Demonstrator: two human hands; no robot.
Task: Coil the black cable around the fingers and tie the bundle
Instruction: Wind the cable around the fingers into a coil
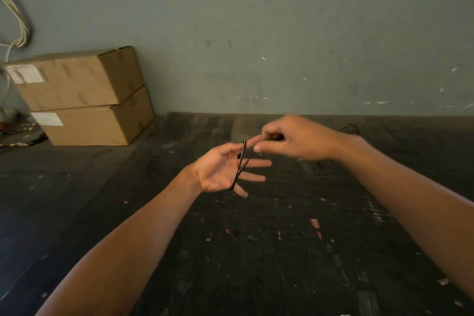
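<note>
My left hand is held palm up above the dark table, fingers spread and pointing right. A thin black cable crosses the base of those fingers in a couple of turns that cross each other. My right hand hovers just right of and above the left fingertips, its thumb and forefinger pinched together by the cable's upper end. The frame is too blurred to show whether the cable is between them. More dark cable seems to lie on the table behind my right wrist.
Two stacked cardboard boxes stand at the back left against the grey-green wall. White cords hang on the wall at the far left. The dark table top is scuffed, with small scraps scattered on it.
</note>
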